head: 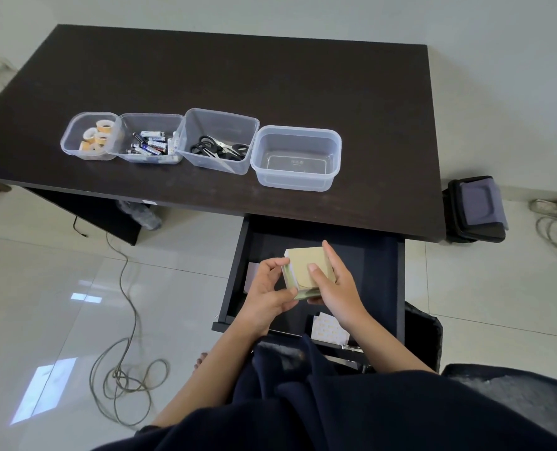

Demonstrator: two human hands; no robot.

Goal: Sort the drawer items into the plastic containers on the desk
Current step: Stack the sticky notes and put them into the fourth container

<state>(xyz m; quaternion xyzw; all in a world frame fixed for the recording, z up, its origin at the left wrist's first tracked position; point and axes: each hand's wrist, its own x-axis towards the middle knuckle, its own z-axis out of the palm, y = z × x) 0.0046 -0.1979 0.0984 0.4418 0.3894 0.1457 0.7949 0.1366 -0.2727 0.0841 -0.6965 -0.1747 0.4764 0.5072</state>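
both hands, left hand (268, 289) and right hand (332, 281), clamp a stack of paper pads (304, 269) above the open drawer (371, 265); the nearest container (296, 157) on the desk (238, 76) stands empty.

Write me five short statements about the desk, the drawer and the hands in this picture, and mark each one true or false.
1. Both hands hold the stack of paper pads over the open drawer. True: the left hand and the right hand grip it together.
2. Four plastic containers stand in a row on the desk. True.
3. The rightmost container holds scissors. False: it is empty; the scissors lie in the container to its left.
4. The batteries share a container with the tape rolls. False: each sort has its own.
5. The drawer is shut. False: it is pulled out, with a dotted sheet inside.
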